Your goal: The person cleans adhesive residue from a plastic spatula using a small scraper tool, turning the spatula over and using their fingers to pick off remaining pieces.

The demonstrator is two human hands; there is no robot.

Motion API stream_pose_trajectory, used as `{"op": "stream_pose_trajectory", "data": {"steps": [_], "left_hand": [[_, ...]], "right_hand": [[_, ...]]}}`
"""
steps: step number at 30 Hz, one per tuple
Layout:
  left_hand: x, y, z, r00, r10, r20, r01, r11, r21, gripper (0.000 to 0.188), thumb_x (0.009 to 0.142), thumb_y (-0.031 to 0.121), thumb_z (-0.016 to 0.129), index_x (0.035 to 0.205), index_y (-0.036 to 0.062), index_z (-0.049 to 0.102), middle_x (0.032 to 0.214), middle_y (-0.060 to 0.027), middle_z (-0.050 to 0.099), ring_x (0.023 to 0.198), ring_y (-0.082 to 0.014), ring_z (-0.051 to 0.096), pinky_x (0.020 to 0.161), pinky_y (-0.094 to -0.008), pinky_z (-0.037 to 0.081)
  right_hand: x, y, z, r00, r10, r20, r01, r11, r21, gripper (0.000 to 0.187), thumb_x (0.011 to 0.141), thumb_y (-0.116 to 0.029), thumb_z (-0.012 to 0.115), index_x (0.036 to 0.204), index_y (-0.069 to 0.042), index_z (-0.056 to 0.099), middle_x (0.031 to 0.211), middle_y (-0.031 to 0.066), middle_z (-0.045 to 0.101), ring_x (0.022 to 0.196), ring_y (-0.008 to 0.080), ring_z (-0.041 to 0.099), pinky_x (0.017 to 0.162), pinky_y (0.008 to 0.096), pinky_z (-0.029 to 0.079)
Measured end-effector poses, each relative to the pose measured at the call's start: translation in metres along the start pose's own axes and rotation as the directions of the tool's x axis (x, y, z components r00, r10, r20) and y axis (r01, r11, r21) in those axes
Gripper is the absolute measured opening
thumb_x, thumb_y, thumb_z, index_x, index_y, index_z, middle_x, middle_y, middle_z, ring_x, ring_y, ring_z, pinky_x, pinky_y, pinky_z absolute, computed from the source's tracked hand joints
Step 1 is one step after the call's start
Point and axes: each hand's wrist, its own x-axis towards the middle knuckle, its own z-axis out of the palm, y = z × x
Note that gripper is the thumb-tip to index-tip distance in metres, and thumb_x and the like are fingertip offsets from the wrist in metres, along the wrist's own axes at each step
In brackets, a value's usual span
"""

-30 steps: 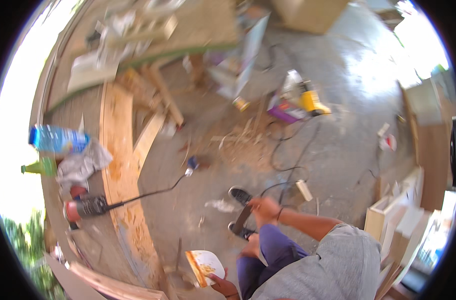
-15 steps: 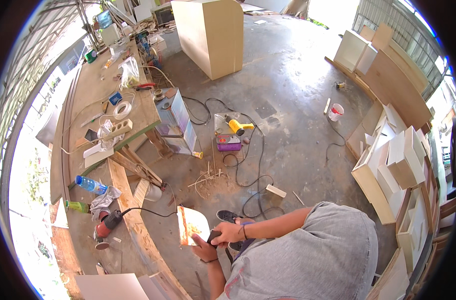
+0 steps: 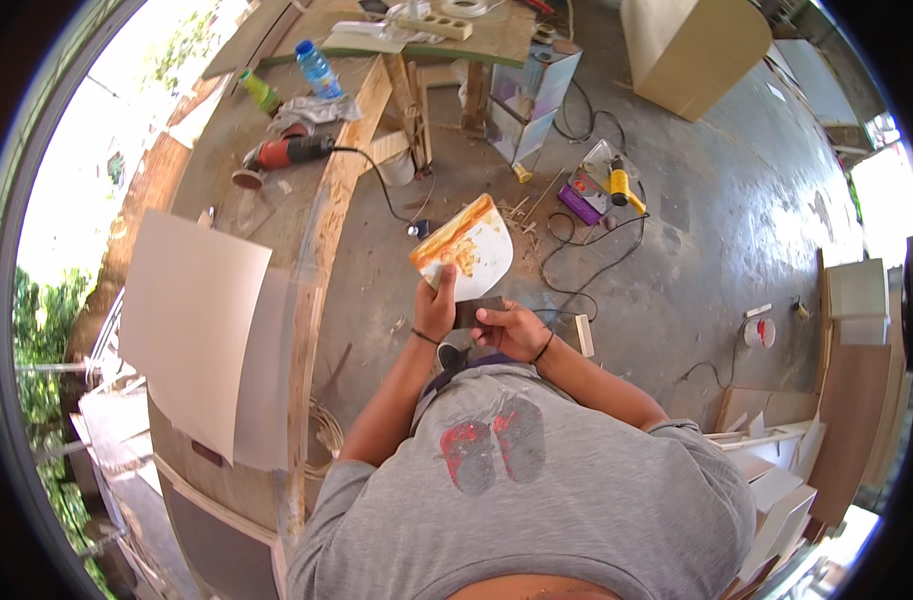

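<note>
My left hand grips the lower end of a small white panel with one rounded corner. Orange-brown smears run along its straight edge and over part of its face. Closed around a flat dark sheet, perhaps sandpaper, is my right hand, its thumb on top. The sheet lies just below the panel's lower end, close to my left hand; whether it touches the panel I cannot tell. Both hands are in front of my waist, above the concrete floor.
On the bench to my left lie a red angle grinder, a cloth, a blue-capped bottle and a large pale board. Cables, a yellow heat gun and a purple box are on the floor ahead. A tall cabinet stands beyond.
The view has swung to the left, so the bench and pale board show more fully. My right hand and the dark sheet have turned, with the sheet now lying flatter.
</note>
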Motion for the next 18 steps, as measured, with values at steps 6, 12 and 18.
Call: {"op": "stream_pose_trajectory", "data": {"steps": [6, 12, 18], "left_hand": [[-0.002, -0.010, -0.008, 0.998, -0.063, 0.015, 0.063, 0.998, 0.002, 0.036, 0.095, 0.029, 0.051, 0.110, -0.0038, 0.055, 0.101, -0.0044, 0.061, 0.090, -0.0103, 0.056, 0.077, -0.0252, 0.046], [-0.005, 0.002, -0.004, 0.996, -0.088, 0.028, 0.090, 0.995, -0.048, 0.035, 0.094, 0.029, 0.051, 0.110, -0.0020, 0.056, 0.099, -0.0032, 0.061, 0.088, -0.0101, 0.056, 0.076, -0.0250, 0.045], [-0.008, -0.029, -0.014, 0.976, -0.213, -0.040, 0.205, 0.968, -0.147, 0.036, 0.095, 0.032, 0.050, 0.109, 0.0010, 0.058, 0.108, -0.0075, 0.059, 0.094, -0.0149, 0.057, 0.077, -0.0302, 0.047]], "right_hand": [[0.000, 0.003, -0.006, 0.998, 0.057, 0.039, -0.058, 0.998, 0.036, 0.016, 0.088, -0.007, 0.057, 0.103, -0.004, 0.059, 0.088, 0.0043, 0.063, 0.074, 0.0159, 0.062, 0.061, 0.0273, 0.050], [0.004, 0.014, -0.012, 0.993, 0.067, 0.099, -0.078, 0.991, 0.112, 0.016, 0.087, -0.005, 0.058, 0.103, -0.003, 0.057, 0.088, 0.0056, 0.063, 0.075, 0.0173, 0.063, 0.061, 0.0290, 0.050], [0.009, 0.029, -0.020, 0.994, 0.027, 0.105, -0.048, 0.979, 0.200, 0.014, 0.086, -0.008, 0.060, 0.100, -0.004, 0.058, 0.084, 0.0041, 0.062, 0.076, 0.0168, 0.062, 0.063, 0.0287, 0.050]]}}
